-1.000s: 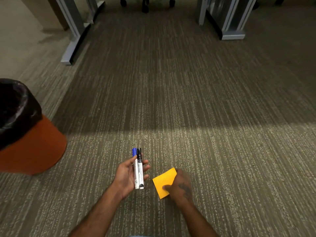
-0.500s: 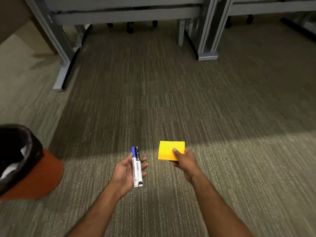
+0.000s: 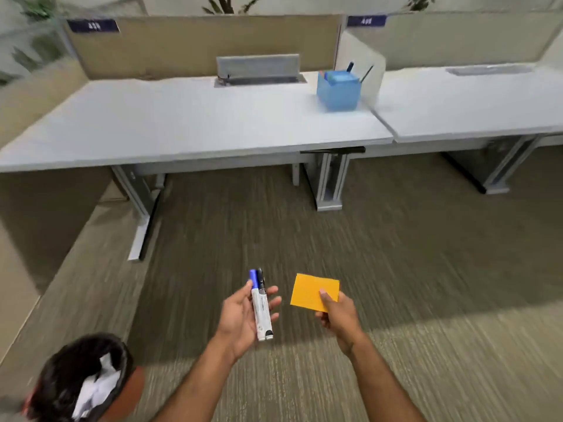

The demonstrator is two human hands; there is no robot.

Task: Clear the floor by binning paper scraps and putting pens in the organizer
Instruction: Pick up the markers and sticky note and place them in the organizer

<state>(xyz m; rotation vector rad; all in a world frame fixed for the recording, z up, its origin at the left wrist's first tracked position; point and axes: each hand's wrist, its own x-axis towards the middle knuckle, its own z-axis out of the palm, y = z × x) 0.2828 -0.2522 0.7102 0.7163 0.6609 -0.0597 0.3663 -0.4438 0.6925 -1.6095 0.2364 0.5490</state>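
Left hand [image 3: 243, 318] grips two pens [image 3: 261, 306], right hand [image 3: 336, 315] pinches note [image 3: 310, 290] over open carpet [image 3: 426, 269]; desk [image 3: 182, 126] edge and organizer [image 3: 338, 91] newly in view

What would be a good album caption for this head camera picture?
Left hand holds two markers, right hand an orange note; lined bin lower left, blue organizer on the desk.

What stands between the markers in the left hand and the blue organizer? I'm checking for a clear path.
In the head view, only bare carpet and the white desk's front edge separate the markers from the organizer.
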